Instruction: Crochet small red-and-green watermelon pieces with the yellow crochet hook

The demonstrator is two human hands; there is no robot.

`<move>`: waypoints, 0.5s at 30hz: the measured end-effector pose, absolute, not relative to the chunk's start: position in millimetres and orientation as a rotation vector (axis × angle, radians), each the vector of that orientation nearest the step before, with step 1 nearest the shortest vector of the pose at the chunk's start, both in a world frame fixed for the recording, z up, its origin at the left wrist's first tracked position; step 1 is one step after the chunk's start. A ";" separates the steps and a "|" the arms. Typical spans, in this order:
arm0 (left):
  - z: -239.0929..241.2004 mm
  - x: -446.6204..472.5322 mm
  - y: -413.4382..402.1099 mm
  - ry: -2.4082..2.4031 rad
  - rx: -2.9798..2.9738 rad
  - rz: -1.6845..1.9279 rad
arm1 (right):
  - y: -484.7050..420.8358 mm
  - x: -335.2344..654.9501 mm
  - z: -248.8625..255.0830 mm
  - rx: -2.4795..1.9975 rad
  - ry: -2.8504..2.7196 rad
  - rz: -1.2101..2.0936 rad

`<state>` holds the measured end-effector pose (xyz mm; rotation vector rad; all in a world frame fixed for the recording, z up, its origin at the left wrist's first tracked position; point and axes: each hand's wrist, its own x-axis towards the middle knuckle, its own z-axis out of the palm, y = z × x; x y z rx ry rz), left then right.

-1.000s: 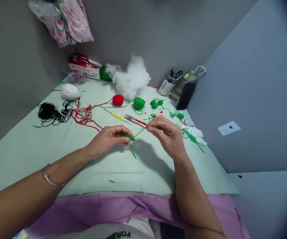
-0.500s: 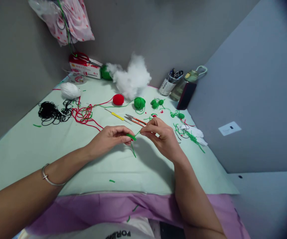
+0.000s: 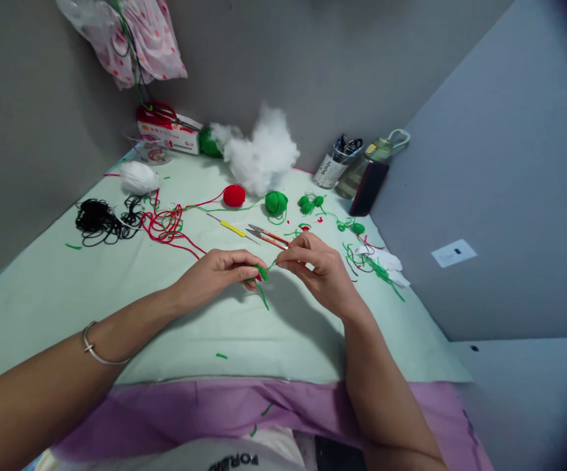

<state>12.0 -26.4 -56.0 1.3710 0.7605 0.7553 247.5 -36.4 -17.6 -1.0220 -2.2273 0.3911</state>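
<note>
Pinched in my left hand [image 3: 224,269] is a small green crocheted piece [image 3: 262,273] with a bit of red on it. A short green tail hangs below the piece. My right hand [image 3: 315,265] is closed at the fingertips on a strand of green yarn [image 3: 272,263] that runs to the piece. Just beyond the hands lie orange-handled thread snips [image 3: 268,237], their handles partly hidden behind my right hand. A yellow-handled crochet hook [image 3: 233,228] lies to the left of the snips.
Across the table's back are a red yarn ball [image 3: 234,195], a green yarn ball [image 3: 276,204], white stuffing [image 3: 262,154] and a white yarn ball [image 3: 139,178]. Tangled black yarn [image 3: 97,221] lies left. A pen cup [image 3: 335,163], bottle [image 3: 376,154] and phone [image 3: 369,190] stand back right.
The green piece has turned in my left fingers, so more of its red part shows. My right hand stays nearly in place.
</note>
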 end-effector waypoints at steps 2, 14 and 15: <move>-56.2 11.7 -26.0 0.770 1.389 0.757 | -35.8 248.3 -18.1 -1.017 -2.219 0.404; -54.9 11.6 -26.5 0.769 1.415 0.741 | -35.8 249.5 -17.7 -1.032 -2.217 0.429; -55.0 11.5 -26.6 0.765 1.414 0.741 | -35.8 249.4 -17.6 -1.030 -2.216 0.427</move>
